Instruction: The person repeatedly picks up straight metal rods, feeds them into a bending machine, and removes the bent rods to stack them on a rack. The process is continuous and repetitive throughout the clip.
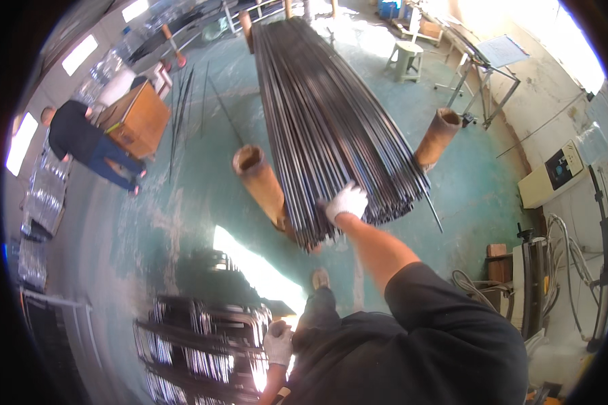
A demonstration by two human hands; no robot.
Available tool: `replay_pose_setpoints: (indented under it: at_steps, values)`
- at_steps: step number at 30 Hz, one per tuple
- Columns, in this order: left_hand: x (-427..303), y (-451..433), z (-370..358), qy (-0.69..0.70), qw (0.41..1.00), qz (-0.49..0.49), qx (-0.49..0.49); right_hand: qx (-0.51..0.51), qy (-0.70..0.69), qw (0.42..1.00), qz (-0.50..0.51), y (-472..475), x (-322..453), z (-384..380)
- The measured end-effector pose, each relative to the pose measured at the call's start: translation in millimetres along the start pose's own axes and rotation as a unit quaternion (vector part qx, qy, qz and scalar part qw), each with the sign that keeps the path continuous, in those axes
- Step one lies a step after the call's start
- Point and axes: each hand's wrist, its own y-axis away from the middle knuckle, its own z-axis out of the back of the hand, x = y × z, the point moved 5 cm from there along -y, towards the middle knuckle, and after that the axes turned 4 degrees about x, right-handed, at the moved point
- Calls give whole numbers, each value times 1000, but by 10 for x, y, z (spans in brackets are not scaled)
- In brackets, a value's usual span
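Note:
A long bundle of dark metal rods or tubes (324, 116) stretches away in front of me, its near ends uneven. My right hand (351, 200), in a white knit glove, rests on the rods close to those ends. Its palm side is hidden, so a grip on any rod cannot be made out. Low by my leg is my left hand (278, 343), also gloved, with its fingers curled. Beside it stands a stack of bent dark metal frames (202, 349); whether the hand touches them is unclear. One rod (434, 210) sticks out at the bundle's right corner.
Upright cardboard tubes flank the bundle, one at left (261, 185) and one at right (437, 139). Loose rods (182, 109) lie on the green floor (197, 202). A person (83, 136) stands by a wooden cabinet (137, 121). Cables (570, 248) and machinery line the right wall.

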Motion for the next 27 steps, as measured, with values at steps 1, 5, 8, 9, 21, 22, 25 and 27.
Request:
replay_pose_setpoints:
  at_steps: [1, 5, 8, 9, 21, 22, 25, 27]
  values:
    - [-10, -208, 13, 45, 998, 33, -11, 13, 31, 999, -7, 4, 86, -52]
    - [-752, -1053, -184, 72, 996, 54, 13, 93, 24, 995, 2, -227, 191, -62]
    - [-1362, -1528, -293, 57, 996, 3, 66, 89, 3, 996, 29, -358, 252, -73]
    - [-1613, -1653, -312, 19, 995, -9, 95, 87, -14, 995, 51, -383, 192, -107]
    - [-2272, -2207, -706, 118, 989, -31, 81, 199, -89, 973, 73, -1081, -191, -253]
    - [-2179, -2171, -768, 118, 988, -39, 94, 205, -82, 973, 61, -967, -102, -117]
    - [-2074, -2058, -1014, 107, 983, -22, 145, 173, -42, 982, 63, -673, 100, 41]
    - [-2103, -2047, -1134, 110, 978, -12, 177, 186, -70, 977, 75, -767, 66, 4]
